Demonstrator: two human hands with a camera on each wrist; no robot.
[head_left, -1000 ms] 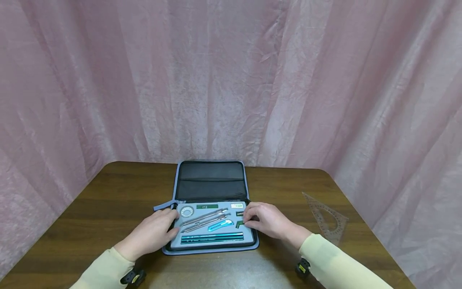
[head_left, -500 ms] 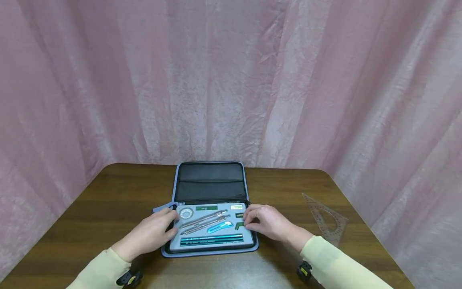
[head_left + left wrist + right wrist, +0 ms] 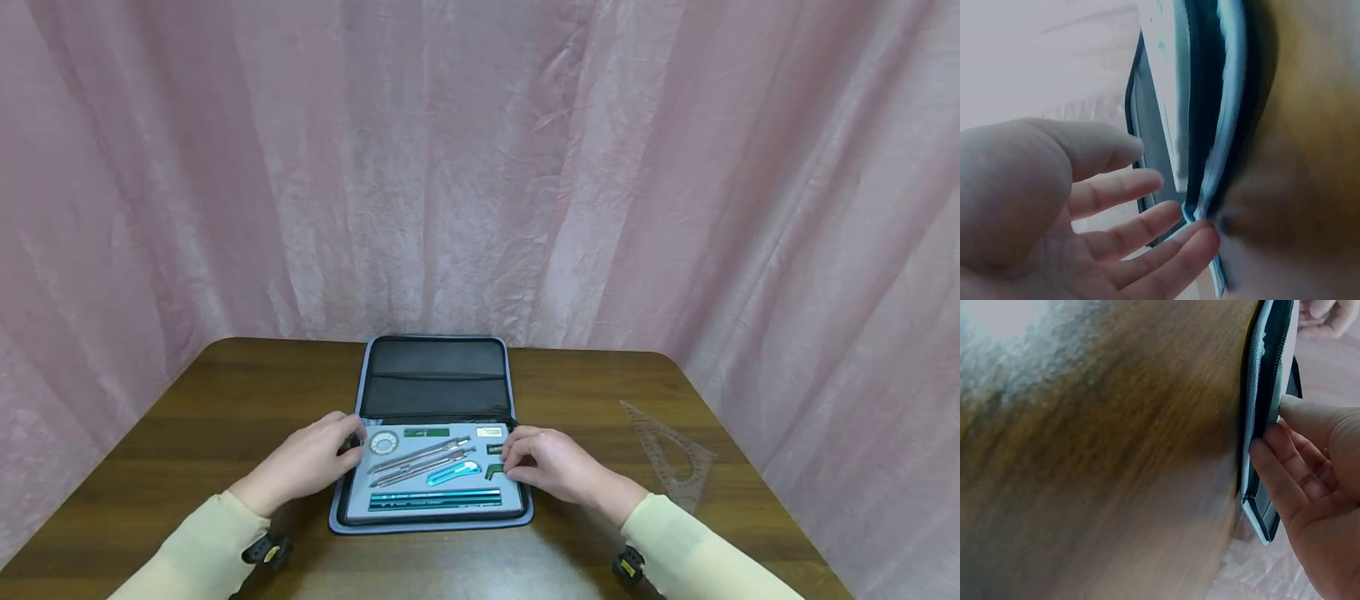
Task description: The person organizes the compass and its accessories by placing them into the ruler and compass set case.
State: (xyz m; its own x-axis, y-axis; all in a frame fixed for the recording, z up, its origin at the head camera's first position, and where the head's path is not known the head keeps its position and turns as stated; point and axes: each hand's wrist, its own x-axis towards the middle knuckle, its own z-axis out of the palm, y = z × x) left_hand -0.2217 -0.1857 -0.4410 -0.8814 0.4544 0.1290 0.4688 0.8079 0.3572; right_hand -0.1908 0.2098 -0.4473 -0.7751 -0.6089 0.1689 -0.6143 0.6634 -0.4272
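- At the fingertips of the right hand [image 3: 551,461], the pale tray [image 3: 357,507] sits inside an open zip case [image 3: 433,527]; thumb and fingers pinch its right edge, with the fingertips partly out of sight.
- Just left of that pinch, a green angled piece [image 3: 494,472] and a small dark box [image 3: 494,449] lie close to the fingers, markings too small to read; a white block [image 3: 490,432] rests just beyond.
- Farther left of the grip lie a blue cutter [image 3: 453,474], slim metal tools [image 3: 420,456] and a round disc [image 3: 384,442]; nearer the person, green pencils [image 3: 435,500] run lengthwise, their number hard to make out.
- Across the tray from the grip, the left hand [image 3: 303,467] holds its fingers spread beside the case's left side; whether a fingertip touches it cannot be told.
- Beyond both hands stands the dark lid [image 3: 440,357], its pocket's contents hidden.
- Right of the grip, well apart, a clear set square [image 3: 699,465] nears the table's right edge.
- Brown table [image 3: 262,375] extends to either side of the hands; its near edge and both sleeves [image 3: 210,542] are cut off by the frame.
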